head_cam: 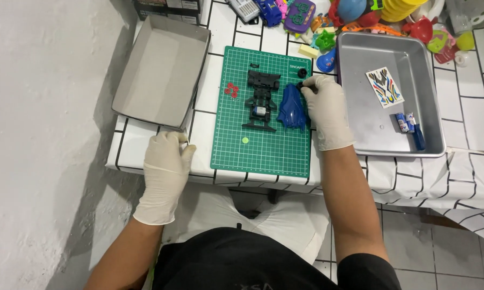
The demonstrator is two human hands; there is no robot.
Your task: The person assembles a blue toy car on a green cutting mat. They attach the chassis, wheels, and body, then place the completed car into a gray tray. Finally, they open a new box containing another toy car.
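The right hand (327,110) rests on the green cutting mat (263,139), its fingers (306,86) pinching a small black wheel (300,85) just right of the blue car body (292,107) and black chassis (262,99). The left hand (165,164) lies flat and empty on the table (201,134), fingers spread, near the grey tray (161,70).
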